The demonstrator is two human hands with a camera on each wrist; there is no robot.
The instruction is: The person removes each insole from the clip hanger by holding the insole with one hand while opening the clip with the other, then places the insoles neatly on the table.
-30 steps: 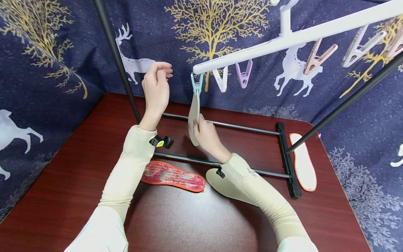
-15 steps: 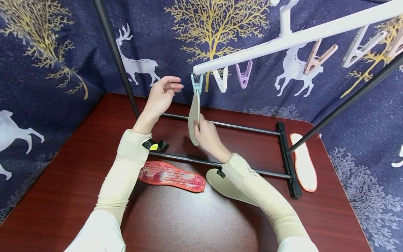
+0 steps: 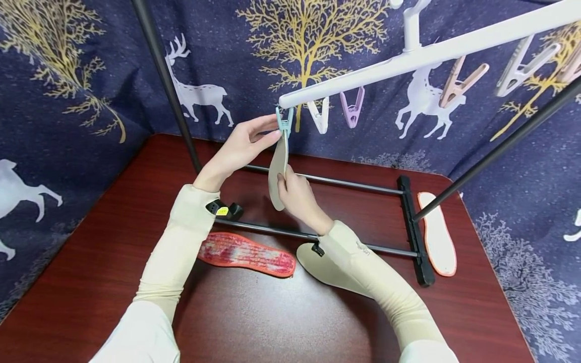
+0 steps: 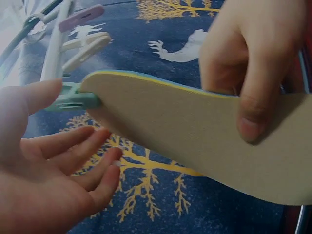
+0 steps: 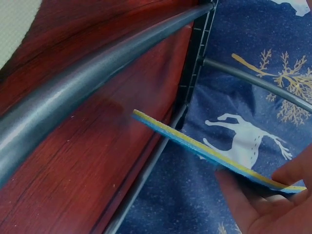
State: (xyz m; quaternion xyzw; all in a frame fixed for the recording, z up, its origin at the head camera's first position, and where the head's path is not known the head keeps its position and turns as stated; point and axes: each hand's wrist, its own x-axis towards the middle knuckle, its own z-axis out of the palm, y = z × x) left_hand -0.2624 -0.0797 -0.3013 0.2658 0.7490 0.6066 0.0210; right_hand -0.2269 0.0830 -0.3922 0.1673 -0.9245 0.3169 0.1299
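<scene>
A beige insole (image 3: 278,171) with a yellow and blue edge hangs from a light-blue clothespin (image 3: 284,121) at the near end of a white hanger bar. My right hand (image 3: 299,196) pinches the insole's lower part, thumb on the beige face (image 4: 251,129) and fingers behind. My left hand (image 3: 247,141) is at the clothespin, one digit touching or almost touching its end in the left wrist view. Its other fingers (image 4: 83,161) spread loosely below the clothespin. In the right wrist view the insole (image 5: 204,151) is seen edge-on.
White (image 3: 320,116), purple (image 3: 352,107) and other clothespins hang along the white bar (image 3: 363,75). Dark rack poles (image 3: 165,75) and base rails (image 3: 272,230) surround the work. A red insole (image 3: 249,253), a beige insole (image 3: 329,267) and a white insole (image 3: 438,234) lie on the table.
My left hand has come down and to the right, from beside the bar to the light-blue clothespin. The insole's lower end has swung slightly left in my right hand.
</scene>
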